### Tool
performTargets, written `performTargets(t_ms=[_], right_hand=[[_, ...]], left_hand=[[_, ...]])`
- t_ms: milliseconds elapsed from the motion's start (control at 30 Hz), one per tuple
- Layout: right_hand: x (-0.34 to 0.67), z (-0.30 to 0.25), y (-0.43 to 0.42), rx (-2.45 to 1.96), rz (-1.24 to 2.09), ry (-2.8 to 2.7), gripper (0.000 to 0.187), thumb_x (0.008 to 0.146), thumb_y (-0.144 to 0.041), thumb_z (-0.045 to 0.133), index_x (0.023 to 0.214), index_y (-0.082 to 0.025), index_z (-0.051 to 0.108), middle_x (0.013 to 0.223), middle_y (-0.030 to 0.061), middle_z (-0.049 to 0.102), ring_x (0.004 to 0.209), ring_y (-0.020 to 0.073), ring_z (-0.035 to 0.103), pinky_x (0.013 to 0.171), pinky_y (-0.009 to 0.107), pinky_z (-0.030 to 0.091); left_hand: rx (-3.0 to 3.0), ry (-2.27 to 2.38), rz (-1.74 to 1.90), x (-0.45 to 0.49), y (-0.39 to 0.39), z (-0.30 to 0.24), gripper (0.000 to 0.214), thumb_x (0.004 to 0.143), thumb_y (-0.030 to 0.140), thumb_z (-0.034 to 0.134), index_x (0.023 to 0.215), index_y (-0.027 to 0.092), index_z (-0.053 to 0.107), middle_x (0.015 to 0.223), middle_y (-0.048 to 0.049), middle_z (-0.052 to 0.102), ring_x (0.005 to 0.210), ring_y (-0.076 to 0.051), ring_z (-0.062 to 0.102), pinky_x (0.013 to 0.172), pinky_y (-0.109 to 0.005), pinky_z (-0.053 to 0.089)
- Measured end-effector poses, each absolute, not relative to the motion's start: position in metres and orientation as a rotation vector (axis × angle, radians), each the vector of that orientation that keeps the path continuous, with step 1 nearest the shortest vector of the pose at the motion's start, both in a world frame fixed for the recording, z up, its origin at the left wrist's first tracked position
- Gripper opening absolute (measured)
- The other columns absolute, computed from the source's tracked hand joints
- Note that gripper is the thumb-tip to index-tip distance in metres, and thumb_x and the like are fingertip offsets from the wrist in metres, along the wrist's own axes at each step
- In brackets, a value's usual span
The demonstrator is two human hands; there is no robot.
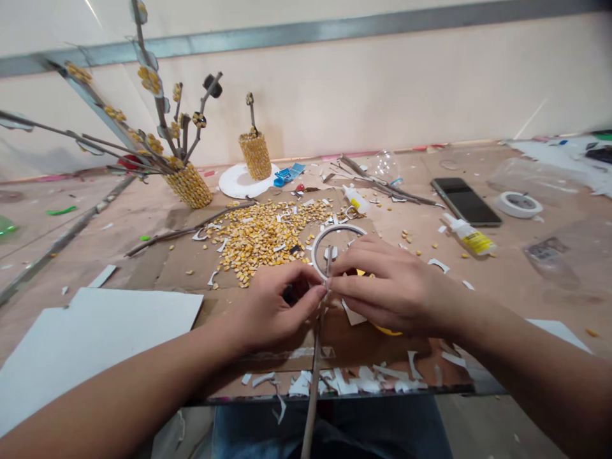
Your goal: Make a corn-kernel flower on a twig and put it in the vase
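A thin bare stick [313, 382] rises from my lap over the table edge, its upper end between my hands. My left hand [280, 303] is closed, thumb and forefinger pinched on the stick. My right hand [396, 284] grips the same stick from the other side, fingertips almost touching the left ones. Against the fingers stands a white tape ring [315, 247]; whether it is held or lies on the cardboard I cannot tell. Behind the hands spreads a heap of yellow corn kernels [258, 245]. Part of a yellow thing [387, 331] shows under my right hand.
Kernel-covered pots, one with branches [189, 185] and one with a short twig [255, 156], stand at the back. Glue bottles [471, 236], a phone [466, 201], a tape roll [519, 204] and loose twigs [382, 182] lie rightward. White board [105, 331] lies left; paper scraps [354, 381] line the edge.
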State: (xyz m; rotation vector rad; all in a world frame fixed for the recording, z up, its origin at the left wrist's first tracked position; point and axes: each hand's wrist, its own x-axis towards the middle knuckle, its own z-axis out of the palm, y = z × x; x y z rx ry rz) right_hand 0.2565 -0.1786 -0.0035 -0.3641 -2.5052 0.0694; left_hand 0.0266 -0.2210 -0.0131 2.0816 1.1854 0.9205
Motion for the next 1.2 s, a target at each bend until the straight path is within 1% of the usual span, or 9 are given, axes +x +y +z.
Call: performTargets(t_ms=[100, 200, 333, 467, 633, 800, 933, 1100, 1200], right_hand=[[0.259, 0.000, -0.181, -0.376, -0.010, -2.526, 0.021, 0.104, -0.013, 0.054, 0.097, -0.016, 0.073, 0.095, 0.0083, 0.075, 0.080, 0.0175, 0.064, 0.070, 0.029, 0.049], [0.264, 0.003, -0.180, -0.385, -0.144, -2.540, 0.023, 0.105, -0.017, 0.054, 0.095, -0.016, 0.074, 0.096, 0.0080, 0.077, 0.073, 0.0161, 0.063, 0.061, 0.030, 0.043], [0.271, 0.006, -0.177, -0.393, -0.261, -2.537, 0.021, 0.104, -0.015, 0.056, 0.099, -0.018, 0.075, 0.094, 0.0074, 0.078, 0.073, 0.0168, 0.065, 0.062, 0.032, 0.042], [0.274, 0.007, -0.174, -0.428, -0.201, -2.428, 0.015, 0.102, -0.016, 0.060, 0.104, -0.022, 0.074, 0.097, 0.0063, 0.079, 0.077, 0.0179, 0.068, 0.068, 0.033, 0.049], [0.276, 0.008, -0.169, -0.570, -0.074, -2.320, 0.012, 0.099, -0.017, 0.064, 0.104, -0.026, 0.071, 0.102, 0.0063, 0.078, 0.084, 0.0198, 0.071, 0.075, 0.035, 0.054], [0.273, 0.005, -0.165, -0.565, -0.038, -2.222, 0.009, 0.095, -0.014, 0.067, 0.096, -0.021, 0.072, 0.109, 0.0100, 0.075, 0.072, 0.0165, 0.066, 0.067, 0.033, 0.053], [0.264, 0.001, -0.170, -0.572, -0.030, -2.255, 0.008, 0.094, -0.010, 0.068, 0.096, -0.017, 0.072, 0.105, 0.0119, 0.075, 0.073, 0.0168, 0.066, 0.067, 0.033, 0.053], [0.256, -0.003, -0.179, -0.602, 0.032, -2.262, 0.011, 0.094, -0.008, 0.066, 0.098, -0.015, 0.073, 0.105, 0.0129, 0.075, 0.079, 0.0189, 0.069, 0.069, 0.033, 0.054], [0.256, -0.007, -0.181, -0.606, 0.038, -2.289, 0.012, 0.094, -0.007, 0.066, 0.100, -0.015, 0.074, 0.107, 0.0126, 0.074, 0.087, 0.0220, 0.071, 0.074, 0.035, 0.056]], left_hand=[[2.100, 1.140, 0.946, 0.025, -0.222, -0.013, 0.014, 0.095, 0.022, 0.065, 0.084, 0.017, 0.071, 0.069, -0.0017, 0.074, 0.060, -0.012, 0.065, 0.061, -0.021, 0.049], [2.110, 1.093, 0.954, 0.023, -0.223, -0.013, 0.013, 0.094, 0.020, 0.066, 0.081, 0.017, 0.070, 0.064, -0.0004, 0.072, 0.054, -0.010, 0.060, 0.055, -0.019, 0.045], [2.065, 1.058, 1.021, 0.020, -0.227, -0.015, 0.014, 0.096, 0.020, 0.067, 0.082, 0.019, 0.068, 0.065, 0.0006, 0.071, 0.055, -0.009, 0.061, 0.056, -0.019, 0.047], [1.827, 1.068, 1.076, 0.020, -0.231, -0.021, 0.006, 0.100, 0.024, 0.065, 0.100, 0.020, 0.070, 0.077, -0.0020, 0.075, 0.066, -0.013, 0.070, 0.064, -0.022, 0.054], [1.442, 1.091, 1.067, 0.025, -0.231, -0.023, 0.026, 0.099, 0.030, 0.068, 0.122, 0.020, 0.061, 0.077, -0.0021, 0.074, 0.064, -0.014, 0.070, 0.057, -0.021, 0.056], [1.293, 1.109, 1.016, 0.031, -0.226, -0.016, 0.030, 0.096, 0.030, 0.071, 0.121, 0.015, 0.064, 0.077, -0.0035, 0.076, 0.059, -0.012, 0.069, 0.054, -0.020, 0.058], [1.342, 1.077, 1.027, 0.031, -0.224, -0.018, 0.031, 0.095, 0.027, 0.073, 0.121, 0.014, 0.067, 0.081, -0.0060, 0.080, 0.069, -0.014, 0.075, 0.065, -0.022, 0.061], [1.463, 1.052, 1.051, 0.028, -0.224, -0.024, 0.030, 0.095, 0.026, 0.074, 0.122, 0.015, 0.069, 0.101, -0.0097, 0.082, 0.085, -0.019, 0.080, 0.075, -0.026, 0.062], [1.579, 1.054, 1.046, 0.025, -0.225, -0.027, 0.032, 0.096, 0.027, 0.074, 0.126, 0.018, 0.070, 0.107, -0.0091, 0.082, 0.090, -0.020, 0.081, 0.079, -0.027, 0.062]])
